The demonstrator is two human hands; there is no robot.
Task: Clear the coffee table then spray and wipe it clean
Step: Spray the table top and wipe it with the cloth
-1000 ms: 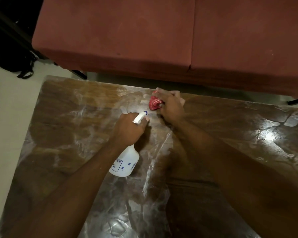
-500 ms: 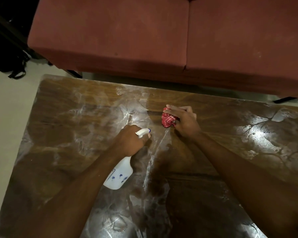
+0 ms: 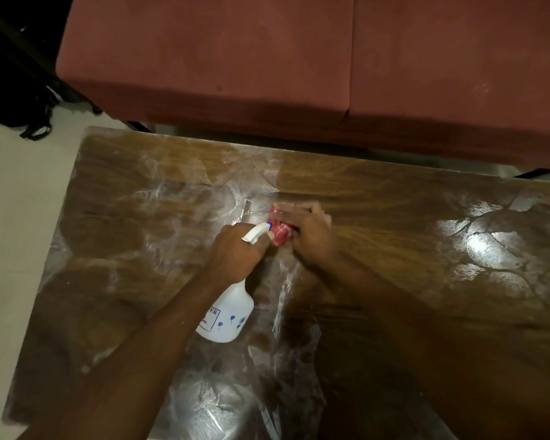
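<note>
A crumpled red cloth lies near the frame's centre, pressed onto the wooden worktop under the right hand, whose fingers are curled around it; the hand is motion-blurred. Just left of it, touching the cloth, the left hand is clenched round the neck of a white spray bottle, nozzle pointing at the cloth, body angled down toward the lower centre. Whitish wet smears cover the worktop. A red sofa fills the upper frame; a black bag sits at upper left.
</note>
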